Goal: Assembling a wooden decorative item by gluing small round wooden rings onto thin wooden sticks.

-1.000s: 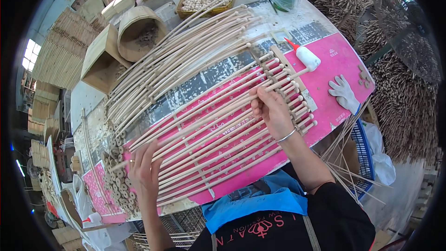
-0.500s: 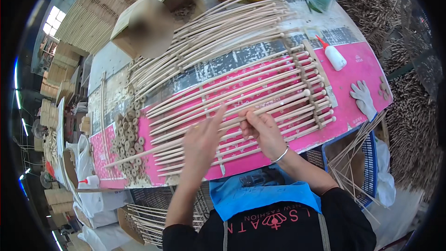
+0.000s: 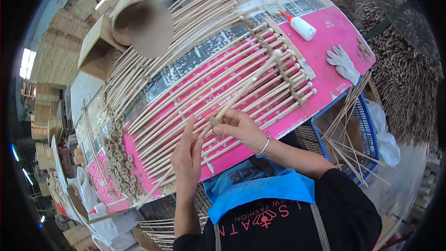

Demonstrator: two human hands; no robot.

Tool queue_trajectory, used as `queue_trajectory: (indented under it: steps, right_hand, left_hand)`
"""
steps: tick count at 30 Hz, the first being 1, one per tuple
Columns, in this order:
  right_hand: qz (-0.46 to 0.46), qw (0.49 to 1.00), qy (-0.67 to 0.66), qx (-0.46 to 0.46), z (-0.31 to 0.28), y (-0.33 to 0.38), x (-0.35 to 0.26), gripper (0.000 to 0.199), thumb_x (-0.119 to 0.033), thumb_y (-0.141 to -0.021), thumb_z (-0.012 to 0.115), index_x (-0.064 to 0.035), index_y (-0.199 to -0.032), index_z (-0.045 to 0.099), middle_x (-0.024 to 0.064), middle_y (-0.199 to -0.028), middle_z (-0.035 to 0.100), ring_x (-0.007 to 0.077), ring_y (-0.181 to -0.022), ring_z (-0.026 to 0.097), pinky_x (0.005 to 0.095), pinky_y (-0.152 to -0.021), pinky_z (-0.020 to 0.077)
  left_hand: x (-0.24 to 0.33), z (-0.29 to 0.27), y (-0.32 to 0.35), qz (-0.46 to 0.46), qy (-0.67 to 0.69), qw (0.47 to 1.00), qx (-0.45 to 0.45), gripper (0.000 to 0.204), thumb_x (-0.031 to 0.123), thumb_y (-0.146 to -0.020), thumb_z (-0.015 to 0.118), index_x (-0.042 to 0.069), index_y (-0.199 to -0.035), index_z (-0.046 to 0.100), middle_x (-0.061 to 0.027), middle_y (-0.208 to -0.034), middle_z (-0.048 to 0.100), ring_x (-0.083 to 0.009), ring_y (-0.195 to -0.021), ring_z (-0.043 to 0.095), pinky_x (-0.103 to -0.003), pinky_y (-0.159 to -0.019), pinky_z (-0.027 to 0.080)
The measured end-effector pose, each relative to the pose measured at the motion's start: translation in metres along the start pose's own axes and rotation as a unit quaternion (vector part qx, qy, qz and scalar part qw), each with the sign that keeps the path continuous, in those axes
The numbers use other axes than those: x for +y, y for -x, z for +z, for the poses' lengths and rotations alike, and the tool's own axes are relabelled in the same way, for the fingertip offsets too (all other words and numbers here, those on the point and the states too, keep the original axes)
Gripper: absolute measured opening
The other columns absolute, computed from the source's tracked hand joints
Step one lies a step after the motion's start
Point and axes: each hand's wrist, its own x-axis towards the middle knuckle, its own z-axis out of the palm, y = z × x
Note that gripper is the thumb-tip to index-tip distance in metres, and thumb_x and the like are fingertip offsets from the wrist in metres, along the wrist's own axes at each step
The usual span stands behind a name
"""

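From where I stand, the ball-ended rod (image 3: 241, 91) has just swung steeper: half a second ago it lay nearly in line with the row of rods (image 3: 186, 102) on the pink sheet (image 3: 327, 42), and now it slants across above them, its ball near the slotted strip (image 3: 290, 83) and its tail reaching down past the near edge of the table. A tan ring (image 3: 214, 121) now shows plainly around the rod, just at the fingertips of the right hand (image 3: 240, 129), which pinches there with thumb and fingers. The left hand (image 3: 186, 159) is beside it, lower on the rod, fingers stretched up and thumb apart; I cannot tell whether it presses on the wood. To my eye, that puts the work at sliding a ring along the shaft. More rings lie in a loose heap (image 3: 121, 167) at the left, and a red-tipped white bottle (image 3: 304, 28) rests untouched at the right.
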Motion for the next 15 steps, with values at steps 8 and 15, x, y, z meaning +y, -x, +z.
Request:
queue_trajectory:
  steps: [8, 15]
  right_hand:
    - [-0.098, 0.993, 0.051, 0.05, -0.038, 0.004, -0.034, 0.028, -0.02, -0.1, 0.074, -0.0005, -0.118, 0.069, 0.0053, -0.101, 0.074, 0.0093, -0.086, 0.069, 0.0257, -0.077, 0.0584]
    - [-0.122, 0.987, 0.065, 0.083, -0.055, 0.004, -0.042, 0.03, -0.022, -0.098, 0.077, -0.0018, -0.117, 0.068, 0.0033, -0.095, 0.073, 0.0093, -0.084, 0.069, 0.0246, -0.076, 0.0576]
  left_hand:
    - [-0.009, -0.021, 0.019, -0.075, 0.059, 0.994, -0.047, 0.058, -0.003, -0.1, 0.062, 0.004, -0.156, 0.048, -0.0101, -0.089, 0.07, -0.0128, -0.081, 0.066, -0.026, -0.075, 0.052]
    - [-0.012, -0.026, 0.024, -0.097, 0.083, 0.991, -0.049, 0.052, -0.004, -0.1, 0.061, 0.0, -0.151, 0.054, -0.0085, -0.093, 0.071, -0.0122, -0.086, 0.068, -0.027, -0.082, 0.054]
